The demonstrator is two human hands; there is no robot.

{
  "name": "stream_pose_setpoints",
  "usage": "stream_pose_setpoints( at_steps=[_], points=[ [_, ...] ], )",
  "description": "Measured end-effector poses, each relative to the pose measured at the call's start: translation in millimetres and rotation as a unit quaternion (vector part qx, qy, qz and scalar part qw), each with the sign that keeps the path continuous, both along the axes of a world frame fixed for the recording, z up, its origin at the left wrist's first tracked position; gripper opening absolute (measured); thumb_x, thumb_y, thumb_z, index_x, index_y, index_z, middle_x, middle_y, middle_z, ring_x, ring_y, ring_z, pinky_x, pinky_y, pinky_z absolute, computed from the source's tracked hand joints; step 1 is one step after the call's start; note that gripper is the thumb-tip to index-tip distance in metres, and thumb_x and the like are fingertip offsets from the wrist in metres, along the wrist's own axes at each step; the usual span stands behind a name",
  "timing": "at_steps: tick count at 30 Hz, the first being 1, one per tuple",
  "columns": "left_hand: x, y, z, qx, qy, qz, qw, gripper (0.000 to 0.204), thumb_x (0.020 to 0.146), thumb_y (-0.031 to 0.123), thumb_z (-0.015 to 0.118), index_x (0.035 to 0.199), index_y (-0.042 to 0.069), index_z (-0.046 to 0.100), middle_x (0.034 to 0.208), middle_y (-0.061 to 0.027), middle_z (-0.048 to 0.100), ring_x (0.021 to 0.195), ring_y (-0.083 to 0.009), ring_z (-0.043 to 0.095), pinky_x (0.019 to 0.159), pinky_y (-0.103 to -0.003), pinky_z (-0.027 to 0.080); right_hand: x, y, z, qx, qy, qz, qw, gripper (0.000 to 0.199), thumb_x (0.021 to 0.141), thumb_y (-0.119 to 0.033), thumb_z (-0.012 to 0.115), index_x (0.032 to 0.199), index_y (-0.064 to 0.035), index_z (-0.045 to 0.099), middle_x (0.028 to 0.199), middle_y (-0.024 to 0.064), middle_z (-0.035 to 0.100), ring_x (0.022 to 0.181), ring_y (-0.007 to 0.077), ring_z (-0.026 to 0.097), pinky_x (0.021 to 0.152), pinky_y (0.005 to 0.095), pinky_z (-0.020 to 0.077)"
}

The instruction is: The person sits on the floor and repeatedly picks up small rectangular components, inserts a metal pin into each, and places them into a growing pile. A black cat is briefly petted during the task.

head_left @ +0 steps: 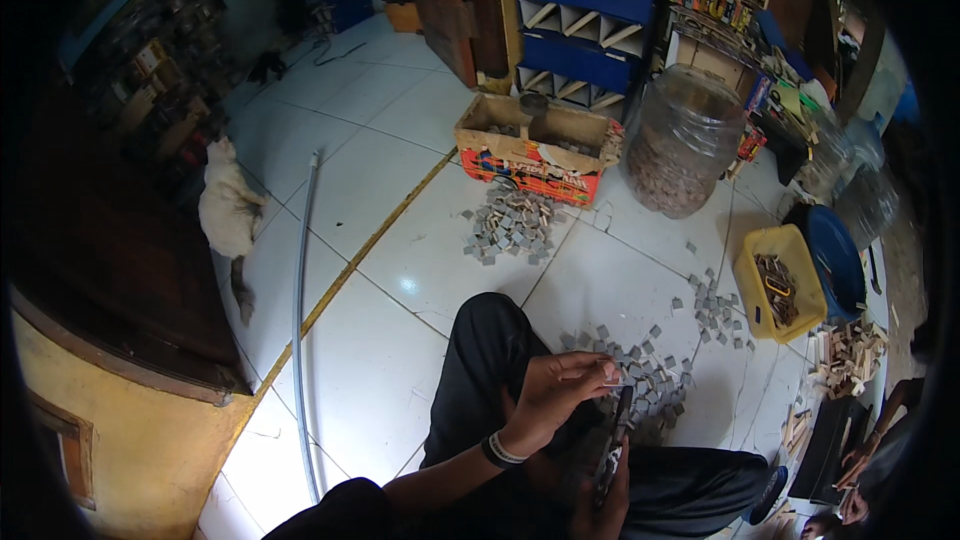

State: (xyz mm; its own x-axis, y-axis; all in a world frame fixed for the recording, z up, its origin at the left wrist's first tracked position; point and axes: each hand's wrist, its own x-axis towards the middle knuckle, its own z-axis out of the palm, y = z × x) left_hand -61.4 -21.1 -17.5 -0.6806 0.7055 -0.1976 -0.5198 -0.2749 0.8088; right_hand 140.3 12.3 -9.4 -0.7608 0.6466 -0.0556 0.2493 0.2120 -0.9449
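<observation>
My left hand (556, 390), with a bracelet at the wrist, is closed in a pinch on a small pale piece (614, 376) in front of my lap. Just right of its fingertips, the end of a dark, slim hand tool (610, 455) points up. My right hand (612, 500) is wrapped round the lower part of that tool; its exact kind is not clear. Beyond both hands, a pile of small grey square pieces (655, 380) lies on the floor, partly covered by my left hand.
More grey squares (512, 223) lie before a cardboard box (535, 155). A large clear plastic jar (682, 140), a yellow tub (780, 280) and a blue basin (838, 260) stand right. Another person's hand (858, 462) is at lower right. A cat (228, 200) sits left, near a long pipe (301, 340).
</observation>
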Motion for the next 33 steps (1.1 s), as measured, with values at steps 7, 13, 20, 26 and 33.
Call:
stream_pose_setpoints(
  at_steps=[7, 13, 20, 26, 33],
  points=[
    [1, 2, 15, -0.033, 0.019, 0.019, 0.999, 0.034, 0.099, 0.015, 0.076, 0.122, -0.009, 0.070, 0.110, -0.0188, 0.077, 0.105, -0.0273, 0.076, 0.096, -0.043, 0.063, 2, 4, -1, 0.059, -0.008, 0.004, 0.998, 0.067, 0.099, -0.007, 0.061, 0.161, -0.0008, 0.035, 0.125, 0.0253, 0.059, 0.111, 0.0405, 0.061, 0.096, 0.0456, 0.0494],
    [7, 6, 26, -0.027, 0.016, 0.015, 0.999, 0.030, 0.101, 0.013, 0.073, 0.122, -0.009, 0.070, 0.108, -0.0185, 0.077, 0.105, -0.0256, 0.076, 0.096, -0.039, 0.062, 1, 4, 0, 0.069, 0.001, -0.018, 0.997, 0.071, 0.096, 0.000, 0.062, 0.161, -0.0033, 0.036, 0.123, 0.0245, 0.059, 0.110, 0.0404, 0.062, 0.095, 0.0450, 0.0509],
    [8, 7, 22, -0.045, 0.019, 0.012, 0.999, 0.031, 0.100, 0.014, 0.074, 0.121, -0.009, 0.070, 0.108, -0.0194, 0.077, 0.104, -0.0269, 0.076, 0.096, -0.041, 0.063, 1, 5, 4, 0.062, -0.014, -0.023, 0.998, 0.069, 0.097, 0.001, 0.062, 0.161, -0.0031, 0.037, 0.122, 0.0243, 0.060, 0.107, 0.0390, 0.065, 0.092, 0.0435, 0.0526],
    [5, 4, 21, -0.050, -0.007, -0.017, 0.999, 0.037, 0.101, 0.019, 0.072, 0.125, -0.008, 0.068, 0.115, -0.0215, 0.074, 0.109, -0.0290, 0.074, 0.099, -0.045, 0.062, 2, 7, 4, 0.007, 0.005, -0.007, 1.000, 0.065, 0.101, -0.001, 0.060, 0.161, 0.0003, 0.036, 0.123, 0.0243, 0.062, 0.106, 0.0342, 0.067, 0.092, 0.0406, 0.0535],
    [0, 1, -3, 0.093, -0.161, -0.153, 0.971, 0.059, 0.106, 0.037, 0.064, 0.144, -0.006, 0.052, 0.135, -0.0243, 0.066, 0.126, -0.0338, 0.066, 0.109, -0.050, 0.054, 10, 4, 6, -0.107, 0.026, 0.007, 0.994, 0.064, 0.105, -0.006, 0.059, 0.162, 0.0003, 0.032, 0.107, 0.0144, 0.063, 0.091, 0.0200, 0.063, 0.085, 0.0345, 0.0536]
  ],
)
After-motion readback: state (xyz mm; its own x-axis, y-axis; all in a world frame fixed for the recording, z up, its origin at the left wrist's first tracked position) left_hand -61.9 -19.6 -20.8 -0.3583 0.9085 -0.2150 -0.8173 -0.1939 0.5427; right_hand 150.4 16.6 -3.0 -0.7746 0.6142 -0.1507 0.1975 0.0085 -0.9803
